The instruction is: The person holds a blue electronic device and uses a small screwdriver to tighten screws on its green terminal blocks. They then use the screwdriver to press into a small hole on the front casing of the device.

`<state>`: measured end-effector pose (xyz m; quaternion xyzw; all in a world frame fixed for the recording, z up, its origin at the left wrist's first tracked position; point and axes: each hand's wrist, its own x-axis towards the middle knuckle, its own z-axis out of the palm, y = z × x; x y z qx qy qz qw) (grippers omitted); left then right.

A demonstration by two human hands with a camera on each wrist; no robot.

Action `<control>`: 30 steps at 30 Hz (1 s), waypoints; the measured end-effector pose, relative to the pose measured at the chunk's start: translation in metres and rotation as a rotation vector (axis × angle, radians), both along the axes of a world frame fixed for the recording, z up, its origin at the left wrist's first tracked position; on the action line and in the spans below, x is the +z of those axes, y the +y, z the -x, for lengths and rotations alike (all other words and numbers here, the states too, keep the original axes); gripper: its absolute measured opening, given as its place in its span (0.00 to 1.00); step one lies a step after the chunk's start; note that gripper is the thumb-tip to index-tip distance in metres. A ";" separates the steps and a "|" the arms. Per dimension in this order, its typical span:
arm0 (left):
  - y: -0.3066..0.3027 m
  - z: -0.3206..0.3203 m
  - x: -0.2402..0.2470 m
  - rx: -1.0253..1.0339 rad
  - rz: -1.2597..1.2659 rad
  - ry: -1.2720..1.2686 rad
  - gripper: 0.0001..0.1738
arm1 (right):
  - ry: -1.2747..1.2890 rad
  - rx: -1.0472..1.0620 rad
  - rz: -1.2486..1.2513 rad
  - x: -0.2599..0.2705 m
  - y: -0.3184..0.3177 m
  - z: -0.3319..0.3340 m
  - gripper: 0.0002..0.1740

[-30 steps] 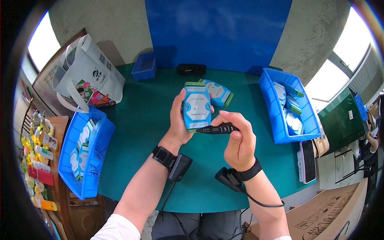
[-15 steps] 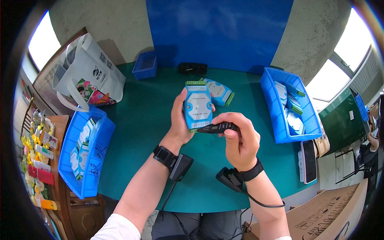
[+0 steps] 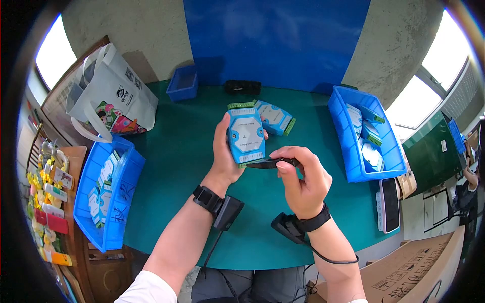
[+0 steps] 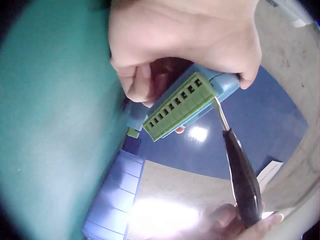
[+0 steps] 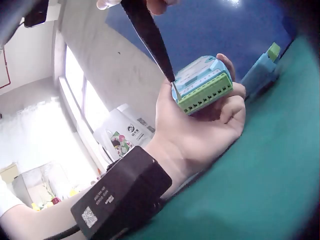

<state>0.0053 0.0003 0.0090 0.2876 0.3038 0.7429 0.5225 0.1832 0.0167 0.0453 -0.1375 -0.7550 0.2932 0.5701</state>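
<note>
My left hand [image 3: 225, 162] grips a light-blue electronic module [image 3: 246, 132] above the table, its printed face up. Green terminal blocks line the module's far and near ends. In my right hand [image 3: 305, 184], thumb and fingers pinch a slim black voltage tester screwdriver [image 3: 268, 164]. Its metal tip meets the end of the near green terminal block [image 4: 176, 106] in the left wrist view. From the right wrist camera, the tip reaches the corner of that terminal block [image 5: 207, 95], above its row of square holes. Behind the held module, a second blue module [image 3: 274, 118] lies on the table.
Blue bins with several modules stand at the left [image 3: 126, 202] and right [image 3: 348, 146]. At the back are a small blue box [image 3: 183, 91] and a black object [image 3: 242, 87]. A white bag [image 3: 136, 101] stands back left; a phone [image 3: 389, 204] lies at the right edge.
The tester screwdriver has rolled in my right fingers, so its display side no longer faces up. The module has tilted and shifted slightly left in my left hand.
</note>
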 end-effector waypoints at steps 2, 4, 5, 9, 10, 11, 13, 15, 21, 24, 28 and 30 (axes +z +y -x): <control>0.001 0.000 -0.001 0.016 -0.007 -0.016 0.45 | 0.006 -0.020 -0.049 0.001 0.000 0.001 0.15; 0.002 0.001 -0.002 0.029 -0.009 -0.038 0.45 | 0.016 -0.034 -0.099 0.002 0.000 0.002 0.16; 0.002 0.001 -0.003 0.030 -0.014 -0.025 0.45 | 0.024 -0.038 -0.125 0.003 0.001 0.003 0.17; 0.002 0.005 -0.005 0.019 -0.019 -0.008 0.44 | 0.008 -0.029 -0.172 0.003 0.004 0.003 0.19; 0.003 0.006 -0.006 0.011 -0.017 -0.011 0.44 | -0.001 -0.021 -0.177 0.003 0.005 0.003 0.19; 0.003 0.005 -0.006 0.025 -0.015 -0.017 0.44 | -0.009 -0.014 -0.181 0.004 0.006 0.004 0.19; 0.003 0.003 -0.003 0.053 -0.011 -0.029 0.43 | -0.027 -0.006 -0.184 0.004 0.007 0.003 0.19; 0.002 0.004 -0.003 0.042 -0.003 -0.035 0.43 | -0.044 -0.006 -0.180 0.006 0.006 0.002 0.19; 0.003 0.003 -0.003 0.070 0.028 -0.081 0.43 | -0.124 0.044 -0.183 0.009 -0.002 0.004 0.22; 0.001 0.004 -0.004 0.066 0.035 -0.045 0.43 | -0.102 0.095 -0.214 0.007 0.000 0.009 0.23; 0.001 0.003 -0.002 0.086 0.060 -0.059 0.44 | -0.116 0.150 -0.169 0.008 0.002 0.006 0.20; 0.001 0.003 -0.002 0.086 0.061 -0.056 0.44 | -0.113 0.163 -0.184 0.008 0.004 0.006 0.19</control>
